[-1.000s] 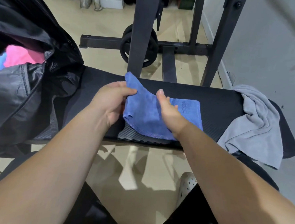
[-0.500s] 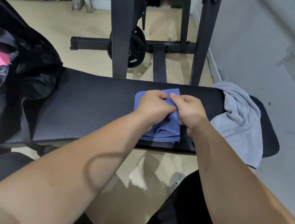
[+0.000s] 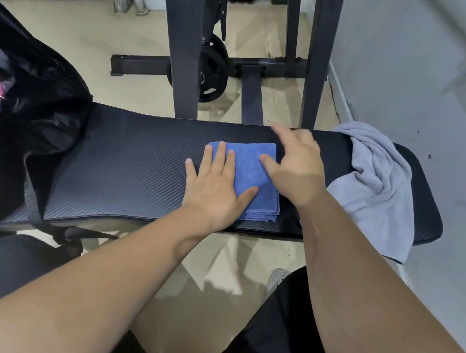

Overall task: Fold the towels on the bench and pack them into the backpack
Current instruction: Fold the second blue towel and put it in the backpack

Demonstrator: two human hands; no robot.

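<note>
Pinching had given way to pressing: left hand (image 3: 214, 188) and right hand (image 3: 296, 167), both spread, flattened the folded blue towel (image 3: 250, 175) mid-frame, likely ready for packing.

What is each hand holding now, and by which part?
Nothing is gripped. The left hand lies flat on the folded blue towel; the right hand, open, touches its right edge.
</note>
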